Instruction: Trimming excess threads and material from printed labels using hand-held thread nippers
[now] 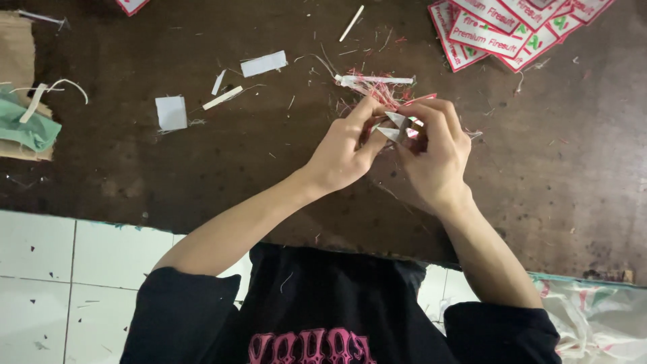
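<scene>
thread snips (396, 127) between both hands' grip

We see small metal thread snips (396, 127), blades apart, tips pointing left, just below the red thread pile (377, 91).

Both hands, left (347, 145) and right (435, 152), meet with fingers curled.

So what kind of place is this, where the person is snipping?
Probably a small sewing or label-trimming workshop. A stack of red-and-white patches lies on the dark worktable, thread scraps are scattered about, and the right hand holds small thread snips close to the left hand.
</scene>
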